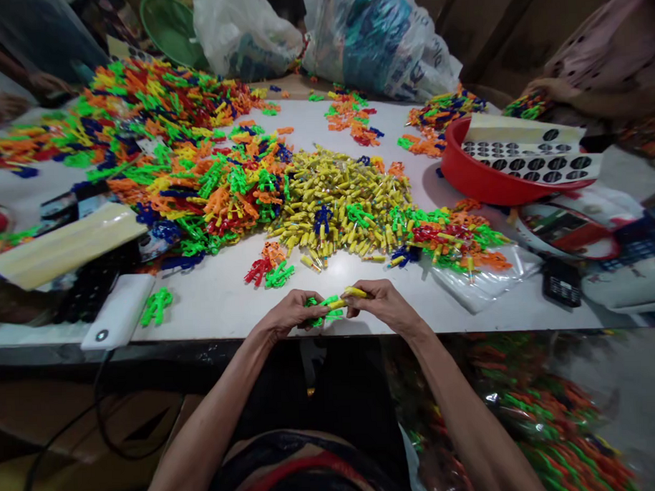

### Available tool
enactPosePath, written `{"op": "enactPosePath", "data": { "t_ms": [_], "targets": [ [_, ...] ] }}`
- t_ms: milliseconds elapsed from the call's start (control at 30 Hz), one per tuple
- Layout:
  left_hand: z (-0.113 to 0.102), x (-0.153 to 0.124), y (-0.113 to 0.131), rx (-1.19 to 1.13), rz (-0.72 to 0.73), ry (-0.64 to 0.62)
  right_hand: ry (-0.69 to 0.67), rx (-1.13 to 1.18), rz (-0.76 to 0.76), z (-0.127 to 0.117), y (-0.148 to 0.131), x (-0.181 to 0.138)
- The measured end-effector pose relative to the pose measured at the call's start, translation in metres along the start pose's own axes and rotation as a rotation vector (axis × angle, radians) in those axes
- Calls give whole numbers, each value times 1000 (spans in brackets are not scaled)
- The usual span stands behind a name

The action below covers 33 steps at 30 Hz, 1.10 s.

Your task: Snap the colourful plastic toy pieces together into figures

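Near the table's front edge my left hand (pixel 295 312) pinches a green plastic toy figure (pixel 333 313). My right hand (pixel 380 303) is closed on a small yellow tube (pixel 356 292), and another yellow piece lies against the green figure between the hands. Just beyond them sits a heap of yellow tubes (pixel 341 195) with a few figures on top. A red figure (pixel 258 271), an orange one and a green figure (pixel 279 276) lie on the table ahead of my left hand.
A big pile of coloured figures (pixel 212 178) covers the left. At the right stand a red basin (pixel 480 168) with sticker sheets, a plastic bag (pixel 473 280) and a black device (pixel 561 282). A white box (pixel 118 310) with a cable lies left. Other people sit at both far sides.
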<state>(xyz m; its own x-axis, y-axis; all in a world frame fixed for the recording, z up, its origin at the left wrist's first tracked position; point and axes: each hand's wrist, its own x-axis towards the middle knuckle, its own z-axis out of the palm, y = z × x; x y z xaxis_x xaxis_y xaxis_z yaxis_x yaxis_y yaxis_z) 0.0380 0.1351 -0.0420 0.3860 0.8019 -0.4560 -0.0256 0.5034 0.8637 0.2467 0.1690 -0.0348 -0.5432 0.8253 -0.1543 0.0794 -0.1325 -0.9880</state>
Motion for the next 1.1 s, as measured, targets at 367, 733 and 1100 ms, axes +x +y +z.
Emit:
{"op": "enactPosePath", "data": {
  "t_ms": [367, 733, 1100],
  "targets": [
    [11, 12, -14, 138, 86, 78, 132, -156, 16, -4, 12, -8],
    [-53, 11, 12, 1639, 118, 760, 1237, -654, -187, -149, -12, 4],
    [-14, 14, 22, 396, 195, 325, 229, 361, 96, -8, 9, 31]
  ]
}}
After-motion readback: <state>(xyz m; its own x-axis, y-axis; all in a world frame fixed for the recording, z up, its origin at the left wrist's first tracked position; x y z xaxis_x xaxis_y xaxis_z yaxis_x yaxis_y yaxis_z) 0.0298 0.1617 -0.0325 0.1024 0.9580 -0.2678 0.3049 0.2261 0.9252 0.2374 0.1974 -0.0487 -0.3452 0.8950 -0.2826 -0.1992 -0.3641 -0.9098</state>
